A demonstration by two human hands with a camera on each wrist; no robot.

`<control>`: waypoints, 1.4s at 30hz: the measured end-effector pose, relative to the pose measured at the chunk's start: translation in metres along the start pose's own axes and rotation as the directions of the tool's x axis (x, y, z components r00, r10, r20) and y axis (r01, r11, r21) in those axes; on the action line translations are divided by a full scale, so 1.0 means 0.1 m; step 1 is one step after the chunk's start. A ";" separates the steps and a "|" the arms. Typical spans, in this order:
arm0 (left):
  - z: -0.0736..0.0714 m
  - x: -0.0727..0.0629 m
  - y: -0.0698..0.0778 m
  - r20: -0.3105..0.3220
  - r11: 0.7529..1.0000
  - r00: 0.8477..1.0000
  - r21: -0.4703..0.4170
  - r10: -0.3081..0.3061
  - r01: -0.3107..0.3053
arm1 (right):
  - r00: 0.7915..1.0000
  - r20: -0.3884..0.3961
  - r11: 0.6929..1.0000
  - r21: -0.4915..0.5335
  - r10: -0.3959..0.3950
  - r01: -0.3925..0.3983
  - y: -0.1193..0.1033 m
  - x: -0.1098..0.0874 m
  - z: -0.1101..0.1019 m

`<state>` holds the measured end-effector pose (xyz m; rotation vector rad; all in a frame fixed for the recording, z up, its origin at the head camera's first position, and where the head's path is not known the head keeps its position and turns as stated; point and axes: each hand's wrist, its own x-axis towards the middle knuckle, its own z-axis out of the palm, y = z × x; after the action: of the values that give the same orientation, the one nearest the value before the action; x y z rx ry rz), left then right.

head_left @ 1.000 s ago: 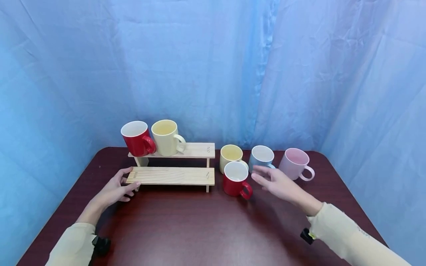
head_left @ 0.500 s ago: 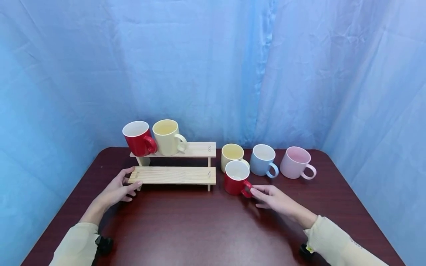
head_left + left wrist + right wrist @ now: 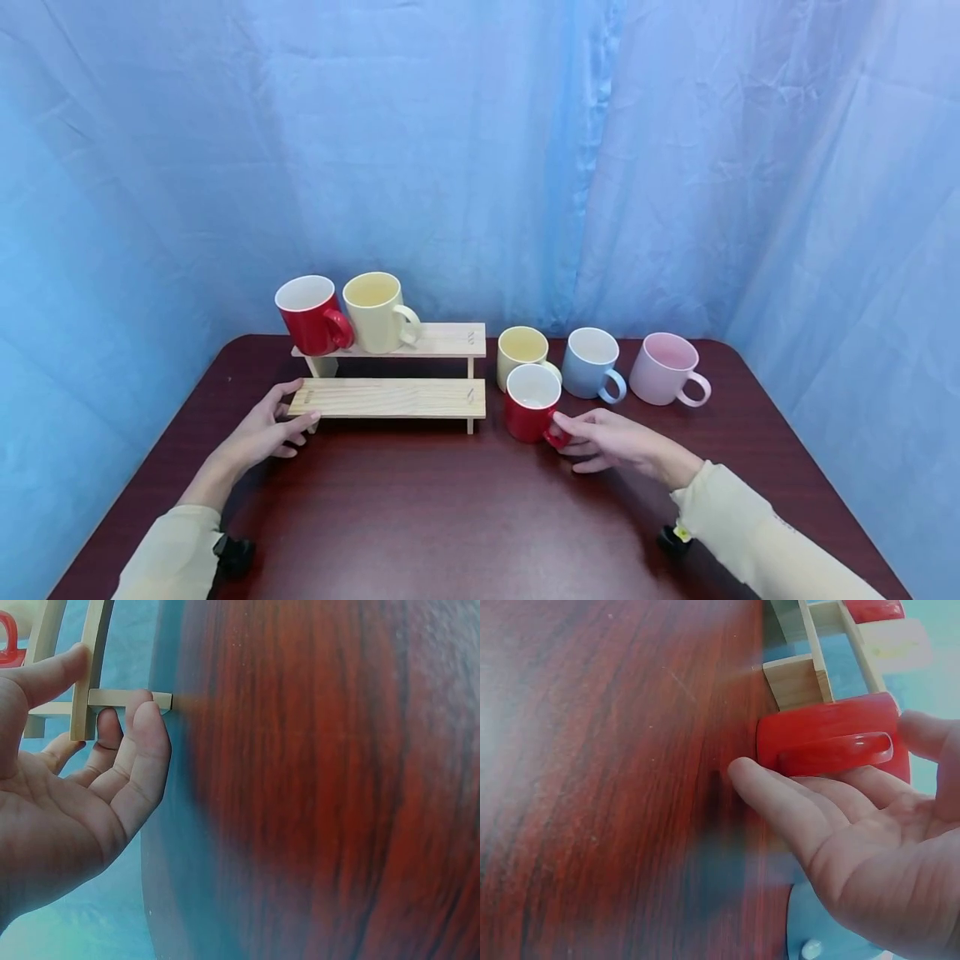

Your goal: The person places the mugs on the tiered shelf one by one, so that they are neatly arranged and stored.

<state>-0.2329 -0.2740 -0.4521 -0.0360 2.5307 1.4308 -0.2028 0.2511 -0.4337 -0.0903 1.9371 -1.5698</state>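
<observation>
My left hand (image 3: 258,429) grips the left end of the lower board of a two-step wooden rack (image 3: 390,397). In the left wrist view the thumb lies on the board (image 3: 91,660), with the fingers curled beside and below it. On the table, a red mug (image 3: 527,421) with a white inside stands upright right of the rack. My right hand (image 3: 615,442) holds this mug's handle, thumb near its top. The right wrist view has the fingers (image 3: 795,810) along the underside of the handle (image 3: 840,754); their exact contact is partly hidden.
Another red mug (image 3: 307,325) and a cream mug (image 3: 372,321) stand on the upper board. Close behind the held mug is a second cream mug (image 3: 510,367), partly covered. A blue mug (image 3: 585,371) and a pink mug (image 3: 656,379) stand farther right. Blue curtains (image 3: 450,167) enclose the table.
My right hand has come down from in front of the blue mug to the red mug's handle and closed in on it. The left hand stays on the rack.
</observation>
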 end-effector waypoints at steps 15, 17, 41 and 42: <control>0.01 0.01 -0.03 -0.004 1.000 1.000 0.001 0.003 -0.003 | 0.996 0.049 0.997 0.023 -0.068 0.067 0.00 0.02 -0.01; 0.01 0.01 -0.03 -0.004 1.000 1.000 0.000 0.002 -0.002 | 0.997 0.039 0.997 0.033 -0.070 0.068 0.00 0.02 0.00; 0.00 0.02 -0.02 -0.001 1.000 1.000 0.000 -0.023 0.023 | 0.994 -0.020 0.986 0.128 -0.109 0.110 0.03 0.02 0.05; 0.00 0.02 -0.01 -0.003 1.000 1.000 0.002 -0.024 0.024 | 0.994 -0.019 0.985 0.130 -0.109 0.111 0.02 0.01 0.04</control>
<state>-0.2343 -0.2743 -0.4538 -0.0675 2.5251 1.4204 -0.2009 0.2476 -0.4359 -0.1349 1.8600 -1.7699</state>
